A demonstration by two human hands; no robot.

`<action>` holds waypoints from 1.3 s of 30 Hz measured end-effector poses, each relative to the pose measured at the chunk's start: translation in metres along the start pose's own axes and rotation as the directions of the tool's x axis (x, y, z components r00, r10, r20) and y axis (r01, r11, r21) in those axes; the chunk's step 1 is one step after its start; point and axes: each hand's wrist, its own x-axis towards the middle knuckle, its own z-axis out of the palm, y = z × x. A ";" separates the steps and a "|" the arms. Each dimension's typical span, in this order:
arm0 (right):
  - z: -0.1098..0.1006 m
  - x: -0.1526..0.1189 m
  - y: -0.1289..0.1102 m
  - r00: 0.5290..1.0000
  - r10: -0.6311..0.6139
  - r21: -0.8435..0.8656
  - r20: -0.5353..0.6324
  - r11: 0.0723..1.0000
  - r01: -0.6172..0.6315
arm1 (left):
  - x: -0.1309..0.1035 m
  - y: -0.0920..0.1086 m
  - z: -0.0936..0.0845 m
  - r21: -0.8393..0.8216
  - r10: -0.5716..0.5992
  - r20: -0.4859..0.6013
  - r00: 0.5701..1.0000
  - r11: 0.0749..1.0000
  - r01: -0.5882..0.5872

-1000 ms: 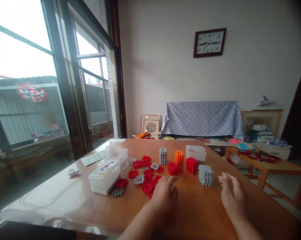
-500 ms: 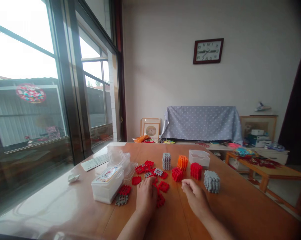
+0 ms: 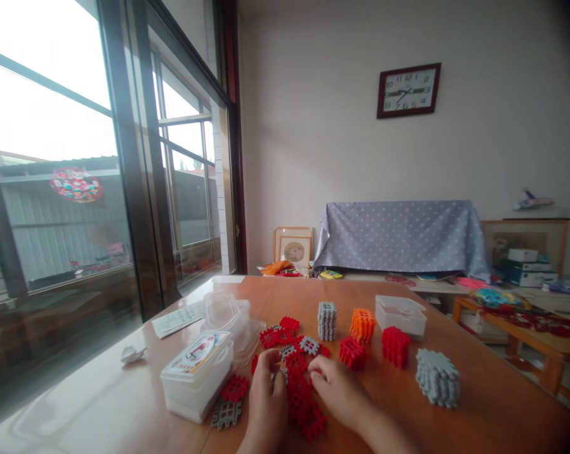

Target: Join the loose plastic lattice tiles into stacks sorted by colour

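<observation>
Red and grey interlocking plastic building tiles lie loose between my hands, with a red tile (image 3: 299, 386) in the middle of the heap. My left hand (image 3: 268, 388) is closed with curled fingers at the heap's left side; what they hold, if anything, is hidden. From the right, my right hand (image 3: 339, 386) reaches in, its thumb and fingers pinched together at the edge of the red tiles. Tile stacks stand beyond it: a tall grey stack (image 3: 327, 321), an orange stack (image 3: 362, 326), a red stack (image 3: 352, 353), another red stack (image 3: 395, 347) and a wide grey stack (image 3: 437, 378).
On the left of the wooden table (image 3: 398, 435) stands a lidded clear box (image 3: 185, 391) with a picture label. Behind it are an open clear container (image 3: 232, 318) and a paper sheet (image 3: 176, 320). Crumpled paper (image 3: 132, 355) lies far left. Another clear box (image 3: 401, 316) sits behind the stacks.
My right hand has moved left from beside the stacks to the loose tiles, close to my left hand. The camera view has shifted, with the table and stacks appearing nearer.
</observation>
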 end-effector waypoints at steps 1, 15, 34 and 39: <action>0.000 -0.002 0.000 1.000 -0.002 -0.034 0.001 0.999 0.002 | -0.001 0.001 -0.001 -0.018 -0.017 0.001 1.000 1.000 0.017; -0.069 0.011 0.041 0.812 0.318 0.466 -0.490 0.882 -0.064 | 0.022 0.040 0.011 -0.216 -0.108 0.079 0.991 0.969 0.123; -0.057 0.011 0.042 0.781 0.456 0.664 -0.427 0.744 -0.072 | 0.069 0.004 0.016 0.692 -0.070 0.385 0.920 0.682 -0.237; -0.054 0.008 0.036 0.821 0.427 0.630 -0.378 0.769 -0.110 | 0.072 0.004 0.013 0.733 -0.159 0.452 0.878 0.627 -0.264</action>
